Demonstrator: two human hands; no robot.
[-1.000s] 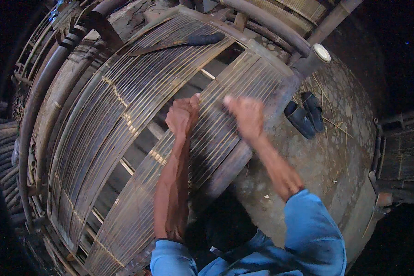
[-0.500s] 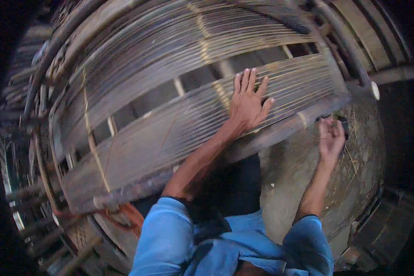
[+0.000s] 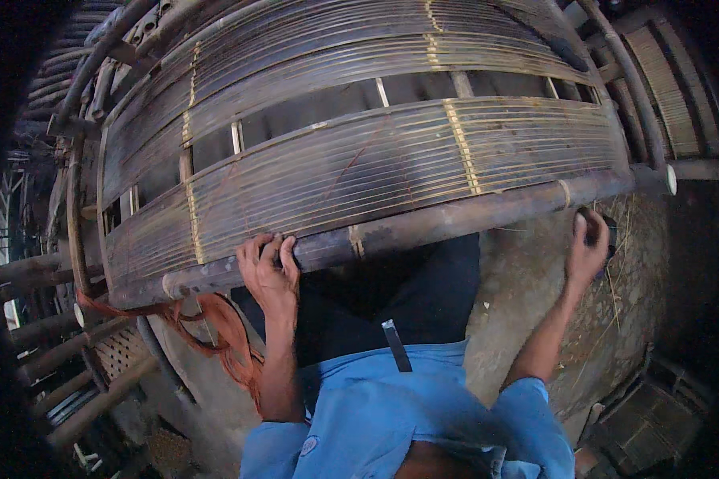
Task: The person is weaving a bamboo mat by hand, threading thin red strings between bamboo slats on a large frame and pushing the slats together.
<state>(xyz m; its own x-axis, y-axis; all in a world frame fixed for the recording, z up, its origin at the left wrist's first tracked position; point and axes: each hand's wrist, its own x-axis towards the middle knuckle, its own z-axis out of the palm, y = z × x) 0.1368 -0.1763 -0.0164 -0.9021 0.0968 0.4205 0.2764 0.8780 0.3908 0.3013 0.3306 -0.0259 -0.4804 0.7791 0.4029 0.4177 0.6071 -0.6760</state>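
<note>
Before me lies a wide slatted bamboo panel (image 3: 295, 176), its thin strips crossed by yellowish bindings. A thick dark bamboo pole (image 3: 447, 215) runs along its near edge. My left hand (image 3: 269, 267) is on that pole, its fingers bent over the top of it. Off to the right, below the pole's right end, my right hand (image 3: 589, 247) is raised with thumb and fingers curled together. Whatever sits in its fingertips, if anything, is too small and dark to tell. A dark object (image 3: 609, 231), partly hidden, lies just behind that hand.
A bundle of orange-red cord (image 3: 224, 335) hangs below the pole's left end. Upright bamboo posts (image 3: 76, 223) stand at the left. Dry stalks (image 3: 611, 291) lie on the earthen floor (image 3: 511, 319) at the right. Another slatted piece (image 3: 647, 423) is at the lower right.
My left hand has left the slats, moving left and nearer to the front pole. My right hand remains at the right, fingers now more curled. The view has turned, levelling the panel.
</note>
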